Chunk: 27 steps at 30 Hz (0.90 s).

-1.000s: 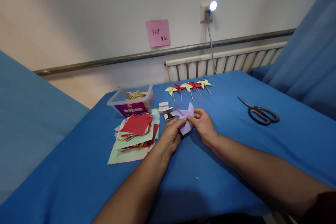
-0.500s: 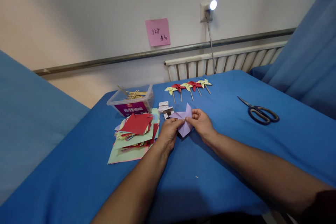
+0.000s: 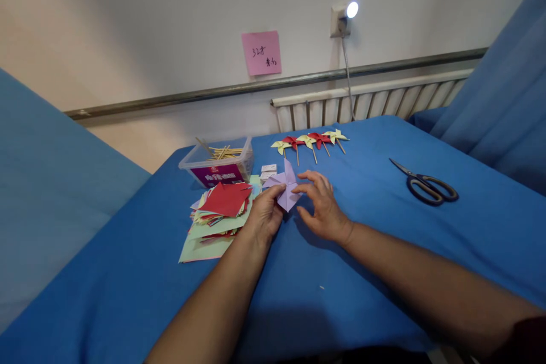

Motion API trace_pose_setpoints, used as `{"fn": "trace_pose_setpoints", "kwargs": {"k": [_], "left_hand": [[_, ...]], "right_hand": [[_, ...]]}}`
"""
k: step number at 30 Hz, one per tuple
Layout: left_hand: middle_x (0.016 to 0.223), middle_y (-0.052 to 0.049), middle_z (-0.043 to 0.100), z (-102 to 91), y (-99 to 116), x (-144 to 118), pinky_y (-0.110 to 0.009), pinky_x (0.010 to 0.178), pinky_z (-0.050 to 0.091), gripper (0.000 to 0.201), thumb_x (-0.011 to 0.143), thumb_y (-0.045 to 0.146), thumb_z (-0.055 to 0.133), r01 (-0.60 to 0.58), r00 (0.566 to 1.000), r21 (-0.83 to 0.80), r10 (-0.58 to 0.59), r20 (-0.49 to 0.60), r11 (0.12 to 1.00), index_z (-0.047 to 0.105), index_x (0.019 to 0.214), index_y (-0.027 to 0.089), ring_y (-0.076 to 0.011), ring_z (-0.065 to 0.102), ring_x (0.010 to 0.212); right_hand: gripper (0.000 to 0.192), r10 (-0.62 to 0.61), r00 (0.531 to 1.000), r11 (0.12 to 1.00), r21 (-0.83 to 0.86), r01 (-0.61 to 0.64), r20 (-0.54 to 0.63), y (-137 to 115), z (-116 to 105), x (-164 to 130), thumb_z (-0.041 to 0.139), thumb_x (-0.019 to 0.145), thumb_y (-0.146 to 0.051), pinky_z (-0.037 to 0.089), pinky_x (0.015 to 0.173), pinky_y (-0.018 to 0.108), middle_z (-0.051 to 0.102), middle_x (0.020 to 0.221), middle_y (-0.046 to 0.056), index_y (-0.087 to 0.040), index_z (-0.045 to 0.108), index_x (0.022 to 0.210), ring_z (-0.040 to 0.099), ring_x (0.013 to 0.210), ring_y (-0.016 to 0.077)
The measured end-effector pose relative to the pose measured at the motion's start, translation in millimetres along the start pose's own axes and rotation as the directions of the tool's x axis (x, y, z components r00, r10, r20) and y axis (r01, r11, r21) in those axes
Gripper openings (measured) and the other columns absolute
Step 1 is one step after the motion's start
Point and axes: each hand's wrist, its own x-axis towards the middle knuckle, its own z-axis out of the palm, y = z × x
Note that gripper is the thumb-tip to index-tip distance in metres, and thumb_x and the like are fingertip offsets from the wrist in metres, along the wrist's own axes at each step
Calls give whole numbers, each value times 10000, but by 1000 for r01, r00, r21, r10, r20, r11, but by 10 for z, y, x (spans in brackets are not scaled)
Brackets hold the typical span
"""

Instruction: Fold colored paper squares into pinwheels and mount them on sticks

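Note:
A purple paper pinwheel [image 3: 289, 196] with folded blades is pinched at its centre by my left hand [image 3: 268, 210], thumb on top. It has no stick that I can see. My right hand [image 3: 322, 205] is beside the pinwheel on its right, fingers apart and bent, holding nothing; its fingertips are close to the paper, and I cannot tell whether they touch it. Just behind the pinwheel stand small white boxes [image 3: 268, 170], partly hidden by the paper and my left hand.
Left of my hands lies a stack of coloured paper [image 3: 226, 200], in front of a clear plastic box [image 3: 248, 162] of wooden sticks. Several finished red and yellow pinwheels [image 3: 307, 140] lie at the back. Scissors [image 3: 426, 185] rest on the right of the blue-covered table [image 3: 362, 307].
My right hand has let go of the purple pinwheel and opened its fingers. My left hand still holds the pinwheel, now slightly further left in view.

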Motion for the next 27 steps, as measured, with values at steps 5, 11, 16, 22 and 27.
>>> {"fn": "trace_pose_setpoints", "kwargs": {"k": [5,11,16,22,27], "left_hand": [[797,-53,734,1,-21,-22,-245,698,529,229,587,30,711,-2,1000,24,2,1,1000,698,804,104,-149,657,704],[806,-53,725,4,-48,-23,-240,647,516,249,581,43,718,8,1000,37,-9,23,999,693,819,108,-144,645,682],[778,-43,715,-16,-68,-4,-234,617,496,263,544,54,745,2,999,51,-4,44,999,687,795,106,-129,624,639],[642,-19,671,-30,-91,0,-230,628,477,175,539,92,783,-29,999,113,27,18,993,651,652,118,-112,594,594],[613,-12,656,2,-85,-37,-248,624,466,178,537,128,793,-46,999,181,40,35,982,642,631,134,-121,583,575]], "right_hand": [[176,3,1000,1000,-19,-3,-13,44,7,14,633,800,-193,320,1074,498,548,1276,56,-269,634,958,395,1312,286],[115,-15,999,1000,0,15,-40,95,-9,44,671,826,-267,333,1070,482,577,1243,46,-290,687,938,421,1291,274],[85,-23,1000,999,-25,23,-16,97,-11,45,678,838,-309,330,1067,485,593,1241,37,-302,714,915,425,1291,278],[108,71,996,995,80,-66,-58,156,-5,68,611,881,-291,359,1051,476,633,1151,52,-266,703,830,471,1229,258],[116,142,989,982,129,-136,-42,181,-18,85,612,850,-262,362,1041,477,641,1133,62,-239,665,749,488,1205,258]]}}
